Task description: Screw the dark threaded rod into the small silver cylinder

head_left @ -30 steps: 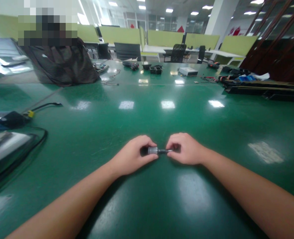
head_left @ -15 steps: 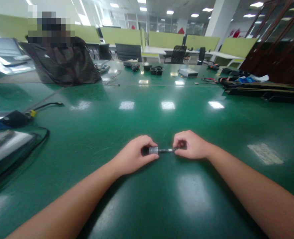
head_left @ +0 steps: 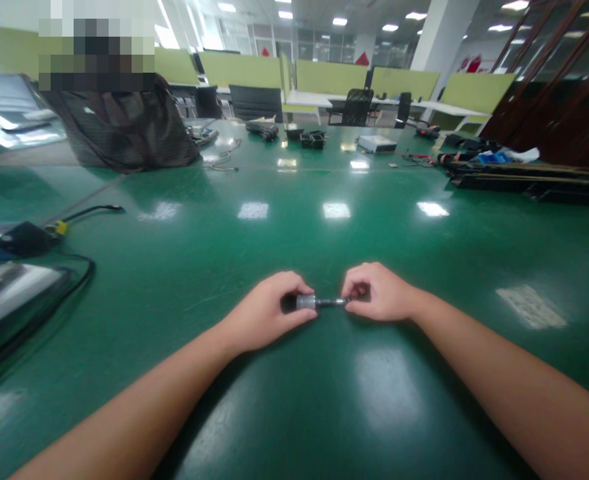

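A small metal cylinder (head_left: pixel 306 302) with a thin shiny shaft (head_left: pixel 330 303) lies sideways low over the green table (head_left: pixel 294 240), near the middle of the view. Around the cylinder, on its left end, the thumb and fingers of my left hand (head_left: pixel 272 310) are closed. The fingertips of my right hand (head_left: pixel 377 293) pinch the right end of the shaft. What sits inside the right fingers is mostly hidden; something small and dark shows there.
At the left edge are a blue and black device (head_left: pixel 24 239) and a pale flat item (head_left: pixel 14 293) with a black cable. A dark bag (head_left: pixel 129 130), a white box (head_left: pixel 377 144) and black strips (head_left: pixel 524 183) lie farther back.
My right hand has shifted very slightly left, toward my left hand. Both hands keep the same grip on the metal piece.
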`<state>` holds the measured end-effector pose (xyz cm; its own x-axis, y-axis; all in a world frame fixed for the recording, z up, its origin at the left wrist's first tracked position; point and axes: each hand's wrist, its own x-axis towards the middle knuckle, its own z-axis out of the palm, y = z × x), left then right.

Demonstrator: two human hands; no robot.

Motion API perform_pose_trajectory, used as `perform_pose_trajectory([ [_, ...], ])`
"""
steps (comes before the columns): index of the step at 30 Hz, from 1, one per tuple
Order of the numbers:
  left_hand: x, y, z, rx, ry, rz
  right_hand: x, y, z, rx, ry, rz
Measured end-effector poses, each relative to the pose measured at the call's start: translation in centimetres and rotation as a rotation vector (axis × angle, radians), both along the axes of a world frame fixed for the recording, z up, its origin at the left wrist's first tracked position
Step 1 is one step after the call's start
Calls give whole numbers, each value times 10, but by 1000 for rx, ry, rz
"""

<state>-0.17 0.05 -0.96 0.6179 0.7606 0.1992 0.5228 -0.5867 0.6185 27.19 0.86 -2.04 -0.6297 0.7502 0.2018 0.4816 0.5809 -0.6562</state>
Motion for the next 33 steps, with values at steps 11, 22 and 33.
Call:
perform_pose_trajectory([
  [11,1,0,1,3,-4,-1,0,-1,1,-5,8,3],
  [22,1,-1,-2,7,0,12,-22,-12,0,132,8,6],
  [33,1,-2,0,14,11,-10,-30,-18,-2,156,23,-13],
])
